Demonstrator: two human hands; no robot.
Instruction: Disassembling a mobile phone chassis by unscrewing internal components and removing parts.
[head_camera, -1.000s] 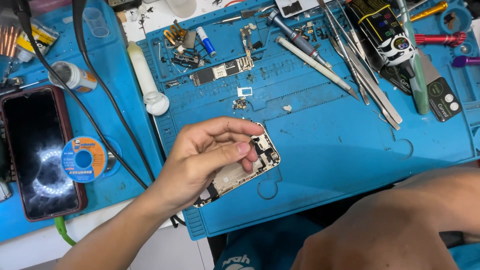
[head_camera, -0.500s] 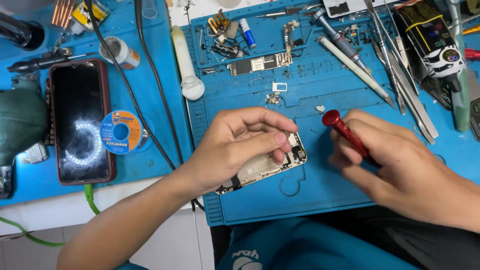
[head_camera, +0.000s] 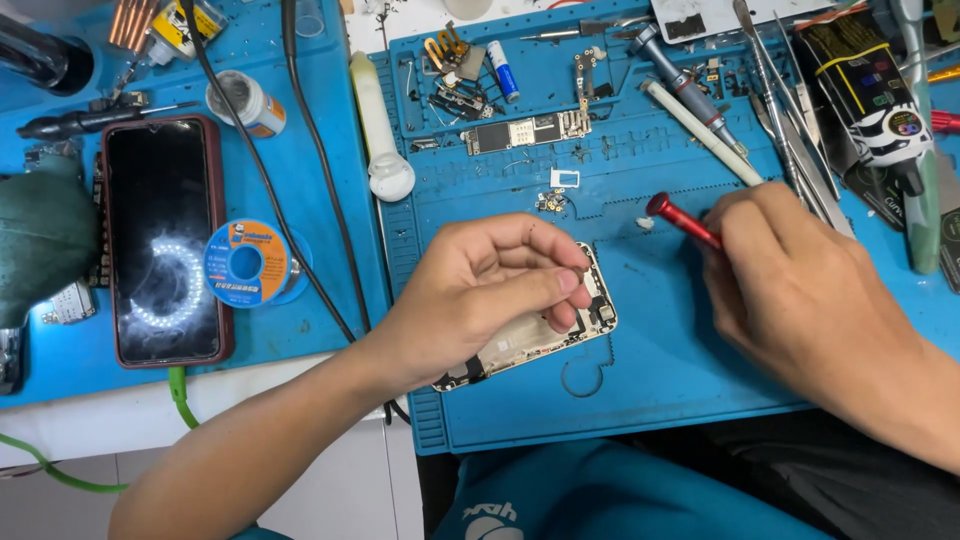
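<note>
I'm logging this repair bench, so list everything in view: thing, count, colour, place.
work mat: one, blue, centre and right of bench
opened phone body: one, pale with dark parts, on the mat under the left hand
screwdriver: one, red handle, in the right hand
circuit board: one, dark, upper mat
small battery: one, blue and white, upper mat
tweezers and metal tools: several, silver, upper right
phone: one, black screen, dark red edge, left
solder spool: one, blue and orange, beside that phone
cable: one, black, across the left mat
white tube: one, at the mat's left edge
left hand: on the opened phone body
right hand: gripping the screwdriver
</note>
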